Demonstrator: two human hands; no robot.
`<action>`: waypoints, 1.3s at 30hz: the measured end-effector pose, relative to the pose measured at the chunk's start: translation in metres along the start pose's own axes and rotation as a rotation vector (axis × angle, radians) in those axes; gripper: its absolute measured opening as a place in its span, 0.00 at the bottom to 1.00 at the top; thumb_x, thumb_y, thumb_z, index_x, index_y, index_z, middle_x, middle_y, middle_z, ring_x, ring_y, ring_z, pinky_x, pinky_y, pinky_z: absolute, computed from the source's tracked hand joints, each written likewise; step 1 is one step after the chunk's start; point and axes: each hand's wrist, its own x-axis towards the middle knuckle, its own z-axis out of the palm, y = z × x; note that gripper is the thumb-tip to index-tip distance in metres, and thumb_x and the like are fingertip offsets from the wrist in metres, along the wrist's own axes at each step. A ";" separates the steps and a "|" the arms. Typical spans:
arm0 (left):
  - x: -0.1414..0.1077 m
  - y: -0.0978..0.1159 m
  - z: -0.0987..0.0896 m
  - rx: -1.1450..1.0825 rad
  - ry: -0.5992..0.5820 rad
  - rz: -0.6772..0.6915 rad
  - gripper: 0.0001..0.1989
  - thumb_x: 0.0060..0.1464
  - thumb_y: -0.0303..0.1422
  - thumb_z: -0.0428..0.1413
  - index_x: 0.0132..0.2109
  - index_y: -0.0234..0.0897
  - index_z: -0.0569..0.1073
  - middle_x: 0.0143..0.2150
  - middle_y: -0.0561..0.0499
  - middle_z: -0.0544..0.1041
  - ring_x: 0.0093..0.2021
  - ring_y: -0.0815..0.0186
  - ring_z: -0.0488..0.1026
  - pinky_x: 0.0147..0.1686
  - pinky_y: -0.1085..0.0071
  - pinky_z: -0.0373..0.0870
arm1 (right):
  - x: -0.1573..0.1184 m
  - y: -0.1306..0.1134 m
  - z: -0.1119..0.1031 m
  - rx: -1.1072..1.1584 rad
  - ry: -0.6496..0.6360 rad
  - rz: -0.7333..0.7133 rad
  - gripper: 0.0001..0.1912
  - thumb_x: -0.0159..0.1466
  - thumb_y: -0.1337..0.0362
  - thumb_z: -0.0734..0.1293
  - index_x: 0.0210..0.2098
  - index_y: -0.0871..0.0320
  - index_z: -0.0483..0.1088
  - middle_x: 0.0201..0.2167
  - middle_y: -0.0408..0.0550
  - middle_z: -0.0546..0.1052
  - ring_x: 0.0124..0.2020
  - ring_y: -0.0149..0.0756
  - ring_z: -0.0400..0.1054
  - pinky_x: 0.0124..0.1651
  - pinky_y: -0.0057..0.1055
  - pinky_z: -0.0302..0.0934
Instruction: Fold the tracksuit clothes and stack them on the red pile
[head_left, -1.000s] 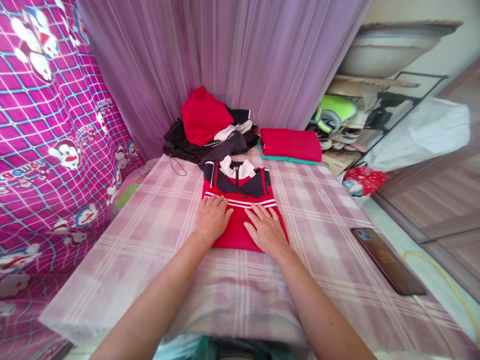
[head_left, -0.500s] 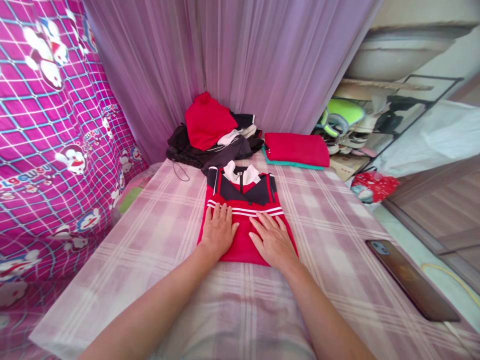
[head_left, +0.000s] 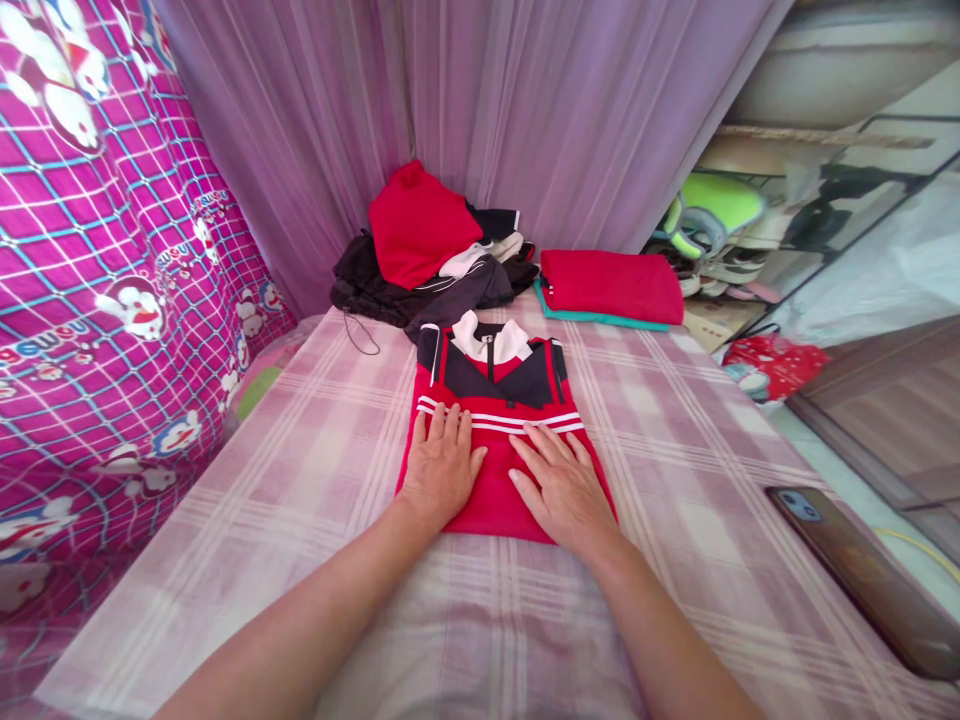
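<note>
A folded red jacket (head_left: 499,490) with dark shoulders, a white collar and white stripes lies flat in the middle of the checked tablecloth (head_left: 337,430). Its collar points away from me. My left hand (head_left: 442,465) rests flat on its left half, fingers spread and tips at the stripes. On the right half lies my right hand (head_left: 562,480), also flat with fingers apart. Neither hand grips anything. The palms hide part of the red cloth.
Behind the jacket sits a loose heap of dark and red clothes (head_left: 427,240). Folded red and green garments (head_left: 611,285) lie to its right. A phone (head_left: 862,580) is near the right edge. Purple curtains (head_left: 480,110) hang behind; a shoe rack (head_left: 817,200) stands at the right.
Both hands stay flat on the folded jacket, in nearly the same places. The whole view has shifted slightly, with the table's things appearing a little larger.
</note>
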 end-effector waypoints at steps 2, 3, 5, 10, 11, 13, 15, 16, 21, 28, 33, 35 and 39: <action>0.000 -0.001 0.001 -0.006 0.001 0.007 0.29 0.67 0.42 0.41 0.66 0.28 0.64 0.67 0.35 0.66 0.67 0.45 0.60 0.64 0.44 0.55 | 0.000 0.000 0.000 0.002 -0.001 0.003 0.23 0.71 0.56 0.57 0.61 0.55 0.68 0.66 0.54 0.66 0.67 0.47 0.57 0.68 0.53 0.46; 0.000 -0.002 0.001 -0.007 0.005 0.008 0.29 0.67 0.43 0.42 0.66 0.29 0.65 0.67 0.36 0.66 0.67 0.45 0.60 0.64 0.44 0.55 | 0.000 0.000 -0.001 0.003 -0.003 0.006 0.23 0.71 0.56 0.57 0.61 0.55 0.68 0.65 0.54 0.66 0.67 0.47 0.57 0.68 0.53 0.46; -0.001 -0.003 0.003 -0.003 0.017 0.007 0.28 0.66 0.43 0.42 0.66 0.30 0.65 0.66 0.37 0.66 0.67 0.45 0.60 0.65 0.44 0.55 | 0.000 -0.001 -0.001 0.006 -0.008 0.012 0.23 0.71 0.56 0.57 0.61 0.55 0.69 0.65 0.54 0.66 0.67 0.47 0.57 0.68 0.52 0.45; -0.001 -0.006 0.005 0.000 0.051 0.016 0.28 0.66 0.42 0.43 0.65 0.31 0.66 0.66 0.38 0.67 0.67 0.47 0.61 0.65 0.45 0.55 | 0.001 -0.001 -0.002 0.022 -0.017 0.030 0.23 0.71 0.56 0.57 0.61 0.54 0.69 0.65 0.53 0.67 0.67 0.45 0.57 0.68 0.51 0.46; -0.001 -0.006 0.005 -0.001 0.056 0.017 0.28 0.66 0.42 0.43 0.66 0.32 0.66 0.67 0.38 0.66 0.67 0.47 0.61 0.65 0.45 0.55 | 0.002 -0.002 -0.003 0.025 -0.022 0.033 0.23 0.71 0.56 0.57 0.61 0.53 0.69 0.65 0.53 0.66 0.67 0.46 0.57 0.68 0.52 0.46; -0.001 -0.006 0.005 -0.007 0.068 0.012 0.28 0.65 0.42 0.44 0.66 0.34 0.65 0.67 0.39 0.66 0.67 0.47 0.61 0.65 0.45 0.56 | 0.003 -0.002 -0.004 0.029 -0.035 0.038 0.23 0.71 0.56 0.57 0.61 0.54 0.69 0.66 0.53 0.66 0.68 0.46 0.56 0.69 0.52 0.46; 0.000 -0.006 0.005 -0.017 0.075 0.006 0.27 0.65 0.42 0.44 0.66 0.37 0.66 0.66 0.40 0.67 0.67 0.48 0.61 0.64 0.46 0.56 | 0.003 -0.003 -0.004 0.027 -0.046 0.046 0.23 0.71 0.56 0.57 0.62 0.54 0.68 0.66 0.53 0.65 0.68 0.46 0.56 0.69 0.52 0.46; 0.000 -0.006 0.005 -0.021 0.076 0.003 0.27 0.65 0.42 0.45 0.66 0.38 0.66 0.66 0.41 0.67 0.67 0.48 0.62 0.64 0.46 0.56 | 0.004 -0.004 -0.004 0.025 -0.048 0.051 0.23 0.71 0.55 0.57 0.62 0.54 0.68 0.66 0.53 0.65 0.68 0.46 0.55 0.69 0.52 0.45; 0.001 -0.007 0.006 -0.024 0.080 -0.008 0.26 0.65 0.43 0.45 0.65 0.37 0.67 0.65 0.40 0.69 0.66 0.48 0.62 0.64 0.45 0.57 | 0.008 -0.001 -0.003 0.022 -0.069 0.068 0.25 0.72 0.53 0.56 0.64 0.53 0.66 0.67 0.52 0.63 0.69 0.45 0.53 0.69 0.51 0.45; 0.003 -0.011 0.009 -0.078 0.092 -0.003 0.26 0.64 0.43 0.46 0.64 0.36 0.69 0.65 0.37 0.69 0.66 0.46 0.63 0.63 0.43 0.58 | 0.021 0.040 0.000 0.091 -0.142 0.179 0.26 0.73 0.53 0.52 0.65 0.52 0.63 0.69 0.52 0.61 0.70 0.44 0.50 0.67 0.54 0.49; 0.004 -0.012 0.010 -0.080 0.090 -0.031 0.25 0.64 0.42 0.46 0.64 0.39 0.68 0.65 0.39 0.69 0.66 0.49 0.62 0.64 0.44 0.57 | 0.014 0.070 0.017 0.237 -0.015 0.205 0.24 0.73 0.56 0.52 0.61 0.53 0.68 0.66 0.52 0.65 0.68 0.39 0.56 0.66 0.47 0.54; 0.003 -0.012 0.010 -0.062 0.084 -0.033 0.25 0.64 0.42 0.46 0.64 0.38 0.68 0.65 0.39 0.69 0.66 0.49 0.63 0.64 0.45 0.58 | 0.004 0.079 0.023 0.308 0.108 0.190 0.24 0.72 0.56 0.52 0.59 0.52 0.71 0.63 0.51 0.70 0.64 0.39 0.63 0.65 0.48 0.56; 0.002 -0.012 0.010 -0.018 0.061 -0.038 0.26 0.65 0.43 0.44 0.64 0.37 0.68 0.65 0.39 0.69 0.66 0.49 0.63 0.63 0.47 0.58 | -0.018 0.091 0.028 0.467 0.283 0.205 0.25 0.70 0.53 0.53 0.54 0.56 0.74 0.55 0.54 0.76 0.58 0.41 0.70 0.62 0.46 0.62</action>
